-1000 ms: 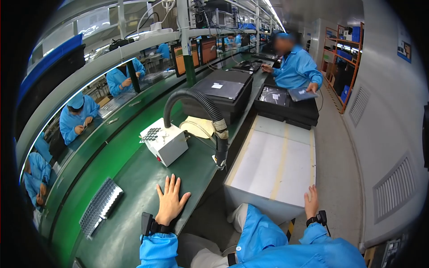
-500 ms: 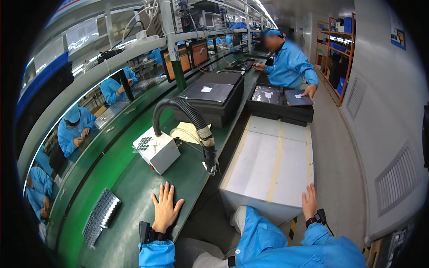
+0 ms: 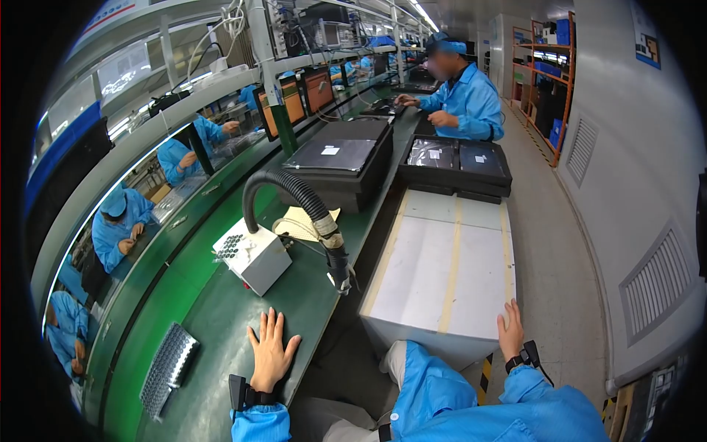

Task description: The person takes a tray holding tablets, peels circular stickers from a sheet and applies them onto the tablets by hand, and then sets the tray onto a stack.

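My left hand [image 3: 272, 353] lies flat on the green bench [image 3: 213, 346], fingers spread, holding nothing. To its left is a folded sheet of bubble wrap [image 3: 167, 368]. Beyond the fingertips stands a white box-shaped device [image 3: 264, 264] with a black corrugated hose [image 3: 298, 191] arching over to the right. My right hand [image 3: 509, 331] rests on the front right corner of a white box-like stand [image 3: 427, 272] with yellow tape strips along its top. Its fingers are stretched out and nothing is in them.
A black foam tray [image 3: 460, 174] with wrapped dark panels sits past the white stand. Another black foam stack [image 3: 335, 184] is on the bench. A co-worker in blue [image 3: 468, 92] is at the far end. Orange shelving [image 3: 549, 92] lines the right wall.
The co-worker has drawn a hand back from the dark panel in the foam tray and turned toward the bench. My view has shifted slightly; both my hands stay in place.
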### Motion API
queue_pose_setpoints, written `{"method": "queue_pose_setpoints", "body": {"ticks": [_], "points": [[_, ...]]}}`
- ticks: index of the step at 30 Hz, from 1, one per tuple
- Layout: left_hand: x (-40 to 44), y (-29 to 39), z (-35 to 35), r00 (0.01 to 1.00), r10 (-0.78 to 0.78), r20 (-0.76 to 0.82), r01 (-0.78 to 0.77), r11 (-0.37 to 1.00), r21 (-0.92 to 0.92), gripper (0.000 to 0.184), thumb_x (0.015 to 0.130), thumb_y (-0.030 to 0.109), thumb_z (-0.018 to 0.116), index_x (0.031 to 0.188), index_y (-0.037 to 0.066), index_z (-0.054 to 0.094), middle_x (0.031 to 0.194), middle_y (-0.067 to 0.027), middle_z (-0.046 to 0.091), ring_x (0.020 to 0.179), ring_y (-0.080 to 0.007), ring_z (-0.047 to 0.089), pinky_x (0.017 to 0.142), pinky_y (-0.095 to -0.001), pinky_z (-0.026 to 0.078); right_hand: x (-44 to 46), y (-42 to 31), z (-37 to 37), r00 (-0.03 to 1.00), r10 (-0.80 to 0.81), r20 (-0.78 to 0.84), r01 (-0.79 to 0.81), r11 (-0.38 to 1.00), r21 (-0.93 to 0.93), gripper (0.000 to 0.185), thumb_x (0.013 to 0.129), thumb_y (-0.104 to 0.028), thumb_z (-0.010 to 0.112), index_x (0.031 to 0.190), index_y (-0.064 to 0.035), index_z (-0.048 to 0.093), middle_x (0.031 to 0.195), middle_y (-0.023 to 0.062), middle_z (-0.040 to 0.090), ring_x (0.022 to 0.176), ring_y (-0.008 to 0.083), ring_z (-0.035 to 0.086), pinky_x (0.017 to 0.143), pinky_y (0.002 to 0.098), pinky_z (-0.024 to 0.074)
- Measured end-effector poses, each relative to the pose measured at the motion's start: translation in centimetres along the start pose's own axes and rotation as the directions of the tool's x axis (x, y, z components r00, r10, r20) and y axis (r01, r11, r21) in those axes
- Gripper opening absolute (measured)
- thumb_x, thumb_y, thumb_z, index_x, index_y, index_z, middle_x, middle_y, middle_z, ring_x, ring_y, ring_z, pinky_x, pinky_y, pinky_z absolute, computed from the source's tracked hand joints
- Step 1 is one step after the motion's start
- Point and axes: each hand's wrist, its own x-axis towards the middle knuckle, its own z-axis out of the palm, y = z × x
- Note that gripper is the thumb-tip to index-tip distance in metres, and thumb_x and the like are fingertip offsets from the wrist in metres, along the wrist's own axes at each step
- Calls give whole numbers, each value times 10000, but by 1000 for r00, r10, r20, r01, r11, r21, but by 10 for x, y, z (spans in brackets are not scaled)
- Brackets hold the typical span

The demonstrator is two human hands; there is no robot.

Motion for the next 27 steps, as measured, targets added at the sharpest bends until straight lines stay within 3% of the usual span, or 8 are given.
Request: {"method": "queue_pose_setpoints", "body": {"ticks": [27], "points": [[0, 2, -2, 1000, -9, 9, 9, 1000, 0, 653, 954, 428, 512, 1434, 8, 370, 1544, -187, 268, 1450, -358, 186, 1135, -611, 61, -2, 1, 2, 999, -14, -35, 13, 1000, -19, 416, 948, -256, 539, 1332, -100, 505, 1503, 48, 384, 1310, 289, 452, 1042, 414, 409]]}}
